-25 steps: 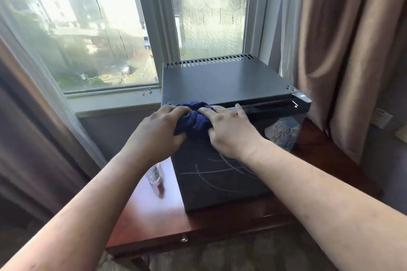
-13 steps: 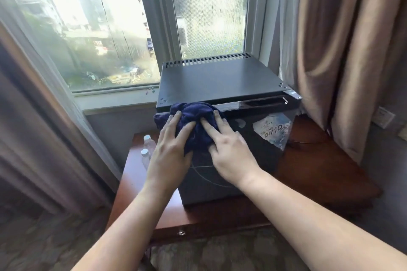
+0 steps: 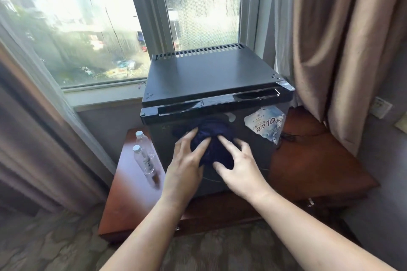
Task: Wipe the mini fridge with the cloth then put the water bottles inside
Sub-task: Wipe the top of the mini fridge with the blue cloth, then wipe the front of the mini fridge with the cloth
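Spread, nearly straight fingers of the left hand and right hand press the dark blue cloth against the mini fridge door. Two water bottles stand just left of it on the table.

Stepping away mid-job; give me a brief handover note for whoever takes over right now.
Hands: left hand and right hand both press the blue cloth, fingers spread, against the front door of the mini fridge.
Things: door shut; two water bottles stand on the wooden table, left of the fridge.
Done: wiping of the door front is underway.
Left: finish wiping, open the door, put both bottles inside.
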A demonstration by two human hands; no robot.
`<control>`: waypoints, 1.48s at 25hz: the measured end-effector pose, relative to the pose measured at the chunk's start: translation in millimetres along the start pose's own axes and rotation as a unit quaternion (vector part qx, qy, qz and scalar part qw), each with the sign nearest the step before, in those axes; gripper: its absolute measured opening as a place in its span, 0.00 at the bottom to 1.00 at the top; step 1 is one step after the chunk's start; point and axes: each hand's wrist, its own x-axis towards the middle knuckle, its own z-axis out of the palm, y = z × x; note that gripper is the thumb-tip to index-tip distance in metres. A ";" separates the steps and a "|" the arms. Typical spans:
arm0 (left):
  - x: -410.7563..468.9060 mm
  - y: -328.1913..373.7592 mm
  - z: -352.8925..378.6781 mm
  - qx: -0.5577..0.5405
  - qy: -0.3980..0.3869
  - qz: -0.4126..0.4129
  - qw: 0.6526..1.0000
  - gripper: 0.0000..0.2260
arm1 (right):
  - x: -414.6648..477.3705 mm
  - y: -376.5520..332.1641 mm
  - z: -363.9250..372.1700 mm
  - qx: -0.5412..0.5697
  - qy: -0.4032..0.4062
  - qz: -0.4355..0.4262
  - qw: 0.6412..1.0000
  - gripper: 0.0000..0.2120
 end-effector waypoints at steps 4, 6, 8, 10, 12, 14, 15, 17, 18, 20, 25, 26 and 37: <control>-5.2 1.8 26.4 0.005 -0.030 0.017 0.999 0.34 | 3.2 33.8 8.5 0.068 0.034 0.094 0.993 0.28; -8.0 2.9 37.4 -0.014 -0.036 0.013 0.999 0.33 | 6.3 44.2 14.4 0.187 0.078 0.200 0.959 0.25; -10.8 2.3 46.6 -0.065 -0.049 -0.013 0.997 0.32 | 14.7 43.7 18.2 0.362 0.062 0.322 0.873 0.27; -15.1 -2.4 55.4 -0.150 -0.074 -0.049 0.985 0.30 | 26.0 39.1 25.2 0.477 -0.008 0.371 0.797 0.29; -23.7 -8.0 57.3 -0.272 -0.109 -0.088 0.952 0.31 | 34.9 34.2 41.0 0.542 -0.026 0.378 0.750 0.28; -36.4 -19.2 54.2 -0.329 -0.076 -0.145 0.930 0.34 | 40.5 27.4 62.6 0.580 0.013 0.396 0.712 0.27; -43.7 -28.0 53.1 -0.341 -0.035 -0.204 0.917 0.35 | 41.8 25.8 72.8 0.593 0.029 0.401 0.697 0.25; -61.2 -51.3 50.7 -0.372 0.014 -0.386 0.844 0.34 | 41.9 22.0 91.1 0.609 0.051 0.398 0.684 0.23; -67.6 -62.3 48.4 -0.402 0.014 -0.470 0.786 0.32 | 41.0 20.0 100.1 0.609 0.052 0.393 0.687 0.22; -74.8 -79.8 41.0 -0.506 -0.004 -0.566 0.651 0.21 | 37.3 15.5 119.1 0.596 0.027 0.379 0.707 0.25; -60.7 -108.4 -2.0 -0.699 0.028 -0.570 0.432 0.12 | 31.5 0.7 144.5 0.557 -0.022 0.371 0.743 0.32; -56.9 -112.3 -9.9 -0.718 0.030 -0.548 0.428 0.14 | 29.9 -0.5 144.4 0.544 -0.019 0.371 0.753 0.30; -39.0 -99.3 -17.7 -0.509 0.064 -0.362 0.778 0.13 | 34.7 -19.9 101.5 0.528 0.009 0.271 0.805 0.12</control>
